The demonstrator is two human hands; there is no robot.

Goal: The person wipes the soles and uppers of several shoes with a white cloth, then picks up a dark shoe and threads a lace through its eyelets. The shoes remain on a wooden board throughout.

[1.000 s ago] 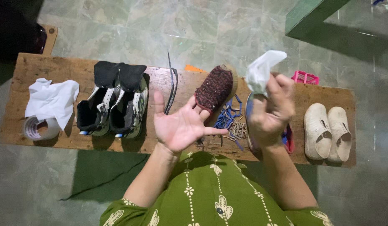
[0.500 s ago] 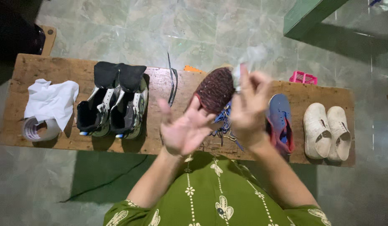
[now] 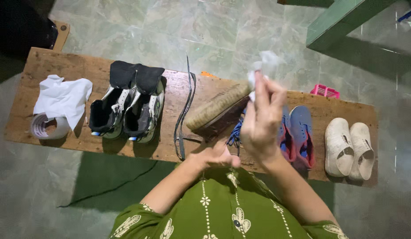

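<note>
Shoe [image 3: 216, 115] in left hand [image 3: 213, 156] lies sole-up, pointing upper-right.

A brown shoe [image 3: 216, 115] — tilted on its side over the bench (tan sole showing) — rests in the left hand [image 3: 214, 156]; a crumpled white tissue [image 3: 264, 66] is pinched in the raised right hand [image 3: 261, 121].

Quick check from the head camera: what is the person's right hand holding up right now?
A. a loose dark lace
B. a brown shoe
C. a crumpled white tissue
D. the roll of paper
C. The right hand is raised over the wooden bench and pinches a crumpled white tissue in its fingertips, while the brown shoe is gripped by the left hand.
</note>
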